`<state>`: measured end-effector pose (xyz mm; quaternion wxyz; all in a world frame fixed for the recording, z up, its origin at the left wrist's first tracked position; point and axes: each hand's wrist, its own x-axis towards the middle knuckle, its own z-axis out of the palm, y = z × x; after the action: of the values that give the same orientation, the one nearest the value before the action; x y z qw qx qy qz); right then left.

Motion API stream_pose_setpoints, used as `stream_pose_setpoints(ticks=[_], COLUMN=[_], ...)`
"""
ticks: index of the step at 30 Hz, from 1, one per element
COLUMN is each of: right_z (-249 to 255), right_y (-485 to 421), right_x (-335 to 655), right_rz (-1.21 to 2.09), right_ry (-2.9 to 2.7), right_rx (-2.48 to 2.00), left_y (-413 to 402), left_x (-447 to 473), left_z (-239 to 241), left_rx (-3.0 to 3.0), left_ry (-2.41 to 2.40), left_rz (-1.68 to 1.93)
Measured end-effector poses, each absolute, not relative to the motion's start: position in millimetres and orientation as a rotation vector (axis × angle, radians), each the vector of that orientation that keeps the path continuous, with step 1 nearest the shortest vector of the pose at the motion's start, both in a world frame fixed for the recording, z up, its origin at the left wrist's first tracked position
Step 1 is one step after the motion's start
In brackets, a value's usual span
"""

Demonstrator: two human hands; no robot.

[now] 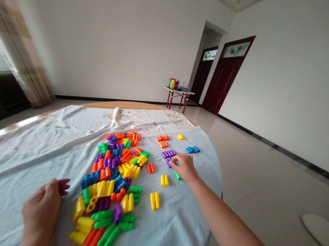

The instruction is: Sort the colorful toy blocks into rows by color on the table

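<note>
A big pile of coloured plastic tube blocks [112, 182] lies on a round table covered with a pale cloth [43, 152]. To its right small sorted groups are laid out: purple [169, 153], blue [192, 149], orange [163, 138], yellow [164, 180]. My right hand [185, 167] rests on the cloth with its fingertips on a purple block [169, 162]; a green block [177, 175] pokes out beneath the hand. My left hand [43, 208] lies flat on the cloth left of the pile, fingers apart, holding nothing.
A white bottle-like object [116, 116] lies at the far side of the table. A small red-legged side table [179, 94] with bags stands by the far wall near dark red doors [225, 76]. A curtain [18, 54] hangs at the left. Tiled floor spreads to the right.
</note>
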<state>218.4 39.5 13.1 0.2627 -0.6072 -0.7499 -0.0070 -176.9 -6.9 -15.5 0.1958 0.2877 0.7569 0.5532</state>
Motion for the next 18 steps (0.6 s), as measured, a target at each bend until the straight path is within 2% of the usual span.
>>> stream_pose_setpoints(ticks=[4, 7, 12, 18], right_z=[18, 18, 14, 3], right_y=[21, 11, 7, 4], right_x=[204, 196, 193, 173], right_rz=[0.210, 0.320, 0.293, 0.305], right_ry=[-2.225, -2.355, -2.475, -2.507], right_rx=[-1.321, -1.268, -1.311, -1.121], left_y=[-6, -6, -5, -4], left_x=[-179, -179, -181, -183], left_z=[-17, -17, -18, -23], left_rx=[0.803, 0.788, 0.792, 0.816], left_ry=[2.115, 2.115, 2.103, 2.129], left_rz=[1.536, 1.546, 1.534, 1.576])
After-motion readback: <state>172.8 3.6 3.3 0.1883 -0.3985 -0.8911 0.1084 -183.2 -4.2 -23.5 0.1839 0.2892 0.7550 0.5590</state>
